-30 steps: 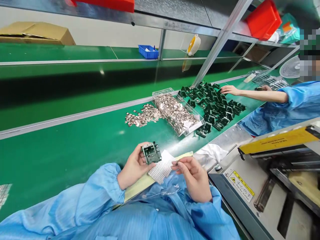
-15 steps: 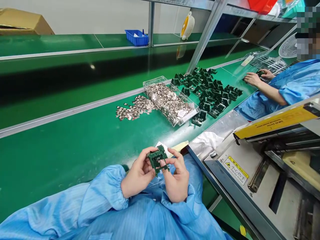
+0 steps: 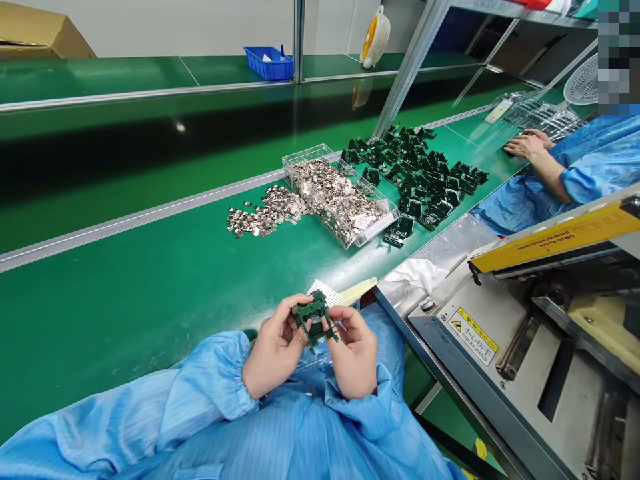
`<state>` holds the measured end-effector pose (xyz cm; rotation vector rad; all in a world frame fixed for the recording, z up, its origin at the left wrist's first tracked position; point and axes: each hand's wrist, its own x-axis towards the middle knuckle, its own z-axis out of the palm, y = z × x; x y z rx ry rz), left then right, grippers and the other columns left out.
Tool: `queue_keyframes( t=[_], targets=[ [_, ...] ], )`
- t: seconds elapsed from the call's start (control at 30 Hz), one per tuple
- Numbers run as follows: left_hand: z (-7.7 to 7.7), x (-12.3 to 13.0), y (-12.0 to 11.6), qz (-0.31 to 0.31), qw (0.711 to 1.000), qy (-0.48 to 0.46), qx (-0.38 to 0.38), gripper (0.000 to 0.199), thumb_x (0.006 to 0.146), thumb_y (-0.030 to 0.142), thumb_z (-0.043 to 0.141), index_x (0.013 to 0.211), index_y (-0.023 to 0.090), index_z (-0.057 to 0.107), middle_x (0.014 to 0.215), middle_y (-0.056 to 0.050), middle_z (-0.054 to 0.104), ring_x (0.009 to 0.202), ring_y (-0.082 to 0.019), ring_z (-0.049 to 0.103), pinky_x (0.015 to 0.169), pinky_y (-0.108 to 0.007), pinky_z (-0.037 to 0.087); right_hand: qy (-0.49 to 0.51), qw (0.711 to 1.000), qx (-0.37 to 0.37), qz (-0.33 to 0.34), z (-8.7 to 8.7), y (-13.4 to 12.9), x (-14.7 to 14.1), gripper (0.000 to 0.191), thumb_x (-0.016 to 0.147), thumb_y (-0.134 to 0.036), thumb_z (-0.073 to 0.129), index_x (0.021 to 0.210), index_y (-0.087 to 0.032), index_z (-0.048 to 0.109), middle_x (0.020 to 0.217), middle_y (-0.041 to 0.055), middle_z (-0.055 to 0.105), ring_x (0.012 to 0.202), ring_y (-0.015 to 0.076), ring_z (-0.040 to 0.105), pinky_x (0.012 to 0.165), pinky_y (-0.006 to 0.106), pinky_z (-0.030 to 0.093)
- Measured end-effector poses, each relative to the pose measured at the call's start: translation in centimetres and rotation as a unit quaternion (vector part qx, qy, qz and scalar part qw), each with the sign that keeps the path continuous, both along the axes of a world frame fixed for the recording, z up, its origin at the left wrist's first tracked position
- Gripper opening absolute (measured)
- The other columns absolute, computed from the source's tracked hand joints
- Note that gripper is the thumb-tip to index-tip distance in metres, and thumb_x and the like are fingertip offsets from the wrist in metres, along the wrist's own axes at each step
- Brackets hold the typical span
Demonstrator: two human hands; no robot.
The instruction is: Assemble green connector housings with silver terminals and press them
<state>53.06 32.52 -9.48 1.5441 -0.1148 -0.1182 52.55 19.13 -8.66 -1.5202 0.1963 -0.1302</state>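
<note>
Green assembly-line bench [image 3: 100, 320] under steel shelving [image 3: 410, 67]; yellow-edged machine [image 3: 530, 320] at right, warning label [image 3: 473, 337] reading INJURE HAND. Clear tray [image 3: 340, 200] of silvery metal pieces, dark green parts [image 3: 425, 180] heaped beyond; co-worker's hand [image 3: 523, 145] farther along. Dark green square frame [image 3: 315, 319], toothed edges, held over blue smock [image 3: 200, 393] lap, left hand [image 3: 275, 353] and right hand [image 3: 355, 357] both closed on its sides

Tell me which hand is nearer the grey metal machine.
Right hand, left of the grey metal machine with the yellow bar. The left hand is farther left; both grip a dark green rectangular board.
</note>
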Motion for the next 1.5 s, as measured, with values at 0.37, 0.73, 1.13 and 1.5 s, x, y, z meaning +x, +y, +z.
queue_keyframes(
  t=[0.37, 0.73, 1.13, 1.5],
  targets=[
    [0.2, -0.6, -0.2, 0.016, 0.999, 0.034, -0.007, 0.034, 0.087, 0.023, 0.058, 0.120, 0.023, 0.049, 0.098, -0.003, 0.065, 0.078, -0.014, 0.063, 0.068, -0.022, 0.054, -0.029, 0.998, 0.040, -0.031, 0.4, 0.6, -0.2, 0.009, 0.076, -0.025, 0.072, 0.074, -0.019, 0.066, 0.075, 0.0028, 0.064, 0.065, 0.0151, 0.059, 0.056, 0.024, 0.052],
    [0.3, -1.2, -0.1, 0.016, 0.997, -0.010, 0.075, 0.030, 0.086, 0.018, 0.055, 0.116, 0.021, 0.052, 0.094, -0.002, 0.064, 0.076, -0.013, 0.061, 0.067, -0.020, 0.051, 0.024, 0.998, 0.045, -0.035, -0.3, 1.1, -0.9, 0.019, 0.072, -0.034, 0.071, 0.069, -0.020, 0.060, 0.063, 0.0004, 0.061, 0.058, 0.0153, 0.056, 0.053, 0.025, 0.050],
    [-0.9, 4.2, -0.2, 0.003, 0.999, -0.033, 0.001, 0.035, 0.081, 0.028, 0.065, 0.110, 0.016, 0.050, 0.097, -0.005, 0.062, 0.089, -0.016, 0.063, 0.083, -0.027, 0.053, 0.081, 0.994, 0.014, -0.067, -5.8, -2.8, -2.7, 0.046, 0.082, -0.062, 0.061, 0.086, -0.016, 0.067, 0.071, 0.0049, 0.065, 0.061, 0.0172, 0.060, 0.060, 0.031, 0.053],
    [-2.9, 5.2, -2.0, -0.028, 0.997, -0.069, 0.028, 0.040, 0.082, 0.023, 0.061, 0.118, 0.018, 0.046, 0.094, -0.003, 0.063, 0.084, -0.014, 0.061, 0.075, -0.024, 0.050, -0.032, 0.997, -0.049, 0.040, -8.6, 0.5, -2.1, 0.048, 0.095, -0.055, 0.044, 0.062, -0.020, 0.051, 0.056, -0.0013, 0.051, 0.054, 0.0146, 0.049, 0.055, 0.026, 0.040]
  ],
)
